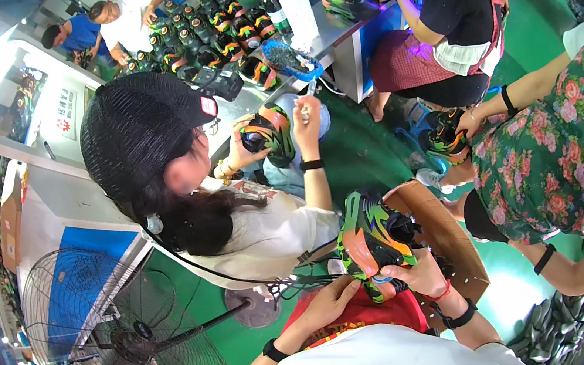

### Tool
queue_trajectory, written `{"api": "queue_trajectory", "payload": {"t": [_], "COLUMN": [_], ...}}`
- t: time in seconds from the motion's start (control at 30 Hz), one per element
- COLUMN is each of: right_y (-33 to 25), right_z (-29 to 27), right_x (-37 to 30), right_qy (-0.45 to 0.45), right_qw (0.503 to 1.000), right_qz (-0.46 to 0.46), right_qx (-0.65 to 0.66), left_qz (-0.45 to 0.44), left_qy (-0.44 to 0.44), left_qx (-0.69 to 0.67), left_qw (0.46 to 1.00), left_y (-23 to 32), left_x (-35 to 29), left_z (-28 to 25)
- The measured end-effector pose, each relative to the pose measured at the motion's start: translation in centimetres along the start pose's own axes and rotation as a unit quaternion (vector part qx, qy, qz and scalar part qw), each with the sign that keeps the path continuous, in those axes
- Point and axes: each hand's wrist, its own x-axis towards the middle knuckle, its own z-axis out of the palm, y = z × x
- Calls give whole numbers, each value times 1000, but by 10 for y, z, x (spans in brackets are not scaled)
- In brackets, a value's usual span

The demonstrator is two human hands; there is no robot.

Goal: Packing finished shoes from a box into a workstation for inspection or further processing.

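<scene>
A sneaker [378, 237] with green, orange and black patterning is held up in front of me. My right hand [424, 276] grips its lower right side, the thumb lying across the upper. My left hand [330, 304] is just left of the sneaker's lower end, over a red cloth [371, 317] with yellow marks. Its fingers are stretched out toward the shoe; whether the tips touch it I cannot tell. Behind the sneaker stands an open cardboard box [444, 228], its inside partly hidden.
A co-worker in a black cap [139, 133] holds another sneaker [267, 137] ahead. A standing fan [131, 339] is at left. Several sneakers [204, 38] crowd the far bench. At right, a person in a floral apron [548, 146] handles a shoe; dark shoe-shaped pieces [556, 332] lie piled below.
</scene>
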Motion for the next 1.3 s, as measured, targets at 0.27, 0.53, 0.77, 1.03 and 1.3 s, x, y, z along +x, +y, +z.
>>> {"api": "queue_trajectory", "payload": {"t": [0.27,0.53,0.77,1.03,1.3], "right_y": [-11,-13,-21,-16,-17], "right_z": [-1,3,4,1,-1], "right_x": [0,0,-1,-3,-5], "right_qy": [-13,4,8,20,35], "right_qw": [999,997,996,994,994], "right_qz": [29,20,35,35,55], "right_qx": [-36,-69,-83,-106,-91], "left_qz": [-41,-69,-73,-1,-21], "left_qy": [24,38,30,55,15], "left_qx": [-14,-57,-30,-31,-35], "left_qw": [999,995,996,998,999], "left_y": [0,-24,-26,-19,7], "left_x": [-3,5,7,11,11], "left_z": [-3,0,-3,-2,-11]}}
